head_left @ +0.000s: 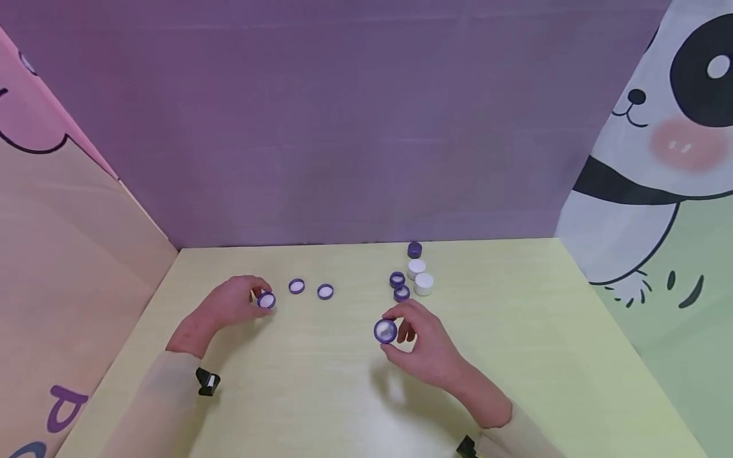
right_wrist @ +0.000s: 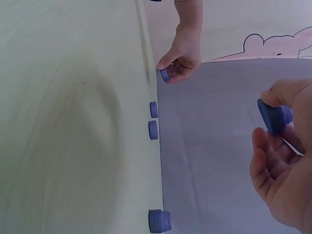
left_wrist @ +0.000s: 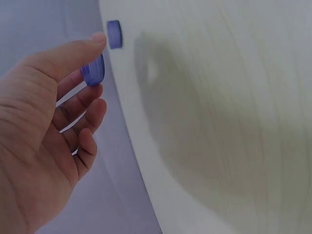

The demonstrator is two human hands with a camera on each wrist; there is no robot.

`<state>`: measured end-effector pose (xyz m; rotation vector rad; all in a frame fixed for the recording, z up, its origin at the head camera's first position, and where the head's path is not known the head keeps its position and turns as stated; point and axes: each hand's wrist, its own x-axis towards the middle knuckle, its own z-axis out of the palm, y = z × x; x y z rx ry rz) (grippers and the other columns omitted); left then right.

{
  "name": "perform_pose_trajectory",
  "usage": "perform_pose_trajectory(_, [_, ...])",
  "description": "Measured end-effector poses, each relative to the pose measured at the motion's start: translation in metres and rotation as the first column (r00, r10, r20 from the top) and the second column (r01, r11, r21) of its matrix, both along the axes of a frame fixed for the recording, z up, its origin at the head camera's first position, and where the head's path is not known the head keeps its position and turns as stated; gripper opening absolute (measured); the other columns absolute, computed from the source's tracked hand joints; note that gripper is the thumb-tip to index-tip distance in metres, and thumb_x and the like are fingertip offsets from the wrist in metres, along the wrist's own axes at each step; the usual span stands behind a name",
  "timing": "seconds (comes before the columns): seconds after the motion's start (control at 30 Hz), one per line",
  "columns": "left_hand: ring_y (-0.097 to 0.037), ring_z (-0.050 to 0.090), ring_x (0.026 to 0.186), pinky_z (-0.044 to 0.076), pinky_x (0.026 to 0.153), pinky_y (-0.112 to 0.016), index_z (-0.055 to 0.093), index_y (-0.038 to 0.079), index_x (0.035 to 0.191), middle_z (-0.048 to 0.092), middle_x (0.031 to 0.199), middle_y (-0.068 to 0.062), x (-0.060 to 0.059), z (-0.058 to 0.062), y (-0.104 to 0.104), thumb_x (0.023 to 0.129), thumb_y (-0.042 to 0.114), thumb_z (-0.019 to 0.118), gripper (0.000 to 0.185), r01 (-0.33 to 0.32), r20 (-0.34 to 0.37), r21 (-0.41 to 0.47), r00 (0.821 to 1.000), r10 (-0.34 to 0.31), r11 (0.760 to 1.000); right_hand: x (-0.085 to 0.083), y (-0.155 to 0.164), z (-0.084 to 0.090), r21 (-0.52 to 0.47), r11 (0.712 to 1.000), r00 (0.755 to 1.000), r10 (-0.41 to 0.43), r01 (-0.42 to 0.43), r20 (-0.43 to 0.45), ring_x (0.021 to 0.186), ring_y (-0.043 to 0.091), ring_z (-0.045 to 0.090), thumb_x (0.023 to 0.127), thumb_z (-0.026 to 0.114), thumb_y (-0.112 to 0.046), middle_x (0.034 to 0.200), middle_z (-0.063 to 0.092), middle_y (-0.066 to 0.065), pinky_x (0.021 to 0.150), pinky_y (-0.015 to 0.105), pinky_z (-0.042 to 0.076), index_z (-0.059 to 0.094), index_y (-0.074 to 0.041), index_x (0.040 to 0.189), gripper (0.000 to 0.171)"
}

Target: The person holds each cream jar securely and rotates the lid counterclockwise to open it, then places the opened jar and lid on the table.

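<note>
My left hand (head_left: 231, 304) pinches a small purple lid with a white inside (head_left: 266, 300) between thumb and fingers, above the left part of the table. The left wrist view shows the purple side wall of that lid (left_wrist: 95, 72). Over the middle of the table, my right hand (head_left: 426, 346) holds a small round purple jar (head_left: 385, 331) by its rim, its round face tilted toward the head camera. Seen from the right wrist, this jar (right_wrist: 271, 118) is held side-on between thumb and fingers. Two similar purple lids, a left one (head_left: 296, 286) and a right one (head_left: 325, 291), lie between the hands.
Beyond my right hand stand two open purple pieces, a rear one (head_left: 397, 278) and a front one (head_left: 401, 293). Beside them are two white round pieces (head_left: 424, 284) and a dark purple one (head_left: 415, 250). A purple back wall (head_left: 366, 127) borders the pale table (head_left: 321, 394).
</note>
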<state>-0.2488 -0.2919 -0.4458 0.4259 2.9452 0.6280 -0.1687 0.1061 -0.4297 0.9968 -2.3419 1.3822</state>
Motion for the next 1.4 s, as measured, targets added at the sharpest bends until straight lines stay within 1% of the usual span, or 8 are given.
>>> perform_pose_trajectory(0.13, [-0.018,0.054,0.074,0.047,0.066,-0.032,0.068,0.004,0.107,0.061,0.089,-0.003,-0.009,-0.005,-0.007,0.078,0.02,0.082,0.036,0.025,0.025,-0.012,0.999,-0.025,1.0,0.001,0.004,-0.003,0.015,1.0,1.0,0.0,0.0,0.012,0.068,0.014,0.058,0.072,0.08,-0.001,0.093,0.058,-0.008,0.057,0.031,0.049,0.062,-0.015,0.104,0.04])
perform_pose_trajectory(0.23, [-0.019,0.054,0.075,0.047,0.067,-0.032,0.068,0.004,0.107,0.061,0.089,-0.004,-0.017,-0.007,-0.011,0.077,0.021,0.084,0.038,0.02,0.053,-0.013,0.998,-0.019,1.0,0.003,0.006,-0.005,0.032,0.999,0.999,-0.013,0.012,0.03,0.068,0.014,0.058,0.072,0.08,-0.002,0.093,0.058,-0.009,0.057,0.03,0.049,0.062,-0.017,0.105,0.041])
perform_pose_trajectory(0.47, [-0.022,0.053,0.079,0.047,0.067,-0.031,0.068,0.003,0.108,0.059,0.091,-0.007,-0.032,-0.014,-0.016,0.076,0.025,0.085,0.042,-0.04,0.151,0.002,0.988,0.039,0.999,0.003,0.012,-0.014,0.048,0.999,0.999,-0.021,0.019,0.048,0.068,0.013,0.058,0.073,0.081,-0.004,0.092,0.059,-0.009,0.056,0.026,0.048,0.062,-0.018,0.105,0.04])
perform_pose_trajectory(0.6, [-0.023,0.052,0.081,0.047,0.067,-0.031,0.068,0.003,0.109,0.059,0.092,-0.008,-0.037,-0.019,-0.017,0.076,0.026,0.085,0.043,-0.063,0.182,0.037,0.982,0.055,0.997,0.003,0.013,-0.016,0.051,0.998,0.997,-0.031,0.027,0.068,0.068,0.013,0.058,0.073,0.082,-0.003,0.092,0.058,-0.01,0.057,0.027,0.049,0.062,-0.019,0.104,0.041])
perform_pose_trajectory(0.9, [-0.024,0.053,0.084,0.046,0.075,-0.035,0.068,0.001,0.109,0.06,0.092,-0.007,-0.041,-0.034,-0.023,0.079,0.023,0.083,0.04,-0.058,0.178,0.093,0.983,0.041,0.994,0.003,0.018,-0.02,0.084,0.995,0.994,-0.057,0.049,0.089,0.068,0.011,0.058,0.072,0.082,-0.003,0.092,0.059,-0.01,0.057,0.026,0.049,0.062,-0.016,0.106,0.041])
perform_pose_trajectory(1.2, [-0.025,0.051,0.088,0.045,0.076,-0.036,0.066,0.001,0.112,0.059,0.096,-0.007,-0.044,-0.04,-0.023,0.078,0.026,0.083,0.045,-0.068,0.178,0.118,0.983,0.047,0.991,-0.001,0.019,-0.02,0.092,0.993,0.991,-0.084,0.074,0.108,0.068,0.011,0.058,0.073,0.083,-0.006,0.092,0.06,-0.011,0.058,0.028,0.05,0.063,-0.016,0.105,0.039])
perform_pose_trajectory(1.3, [-0.026,0.051,0.09,0.046,0.078,-0.036,0.065,0.002,0.115,0.058,0.099,-0.008,-0.044,-0.041,-0.022,0.078,0.028,0.083,0.049,-0.08,0.188,0.123,0.981,0.056,0.989,-0.004,0.021,-0.02,0.102,0.986,0.981,-0.145,0.133,0.126,0.067,0.012,0.058,0.073,0.084,-0.006,0.092,0.06,-0.01,0.057,0.027,0.049,0.063,-0.015,0.105,0.039])
perform_pose_trajectory(1.4, [-0.028,0.053,0.094,0.048,0.08,-0.037,0.061,0.001,0.122,0.058,0.105,-0.012,-0.043,-0.04,-0.02,0.079,0.029,0.082,0.055,-0.089,0.185,0.135,0.981,0.063,0.987,-0.007,0.022,-0.021,0.124,0.965,0.954,-0.25,0.231,0.167,0.065,0.011,0.057,0.073,0.084,-0.008,0.094,0.062,-0.008,0.058,0.026,0.047,0.064,-0.013,0.104,0.037])
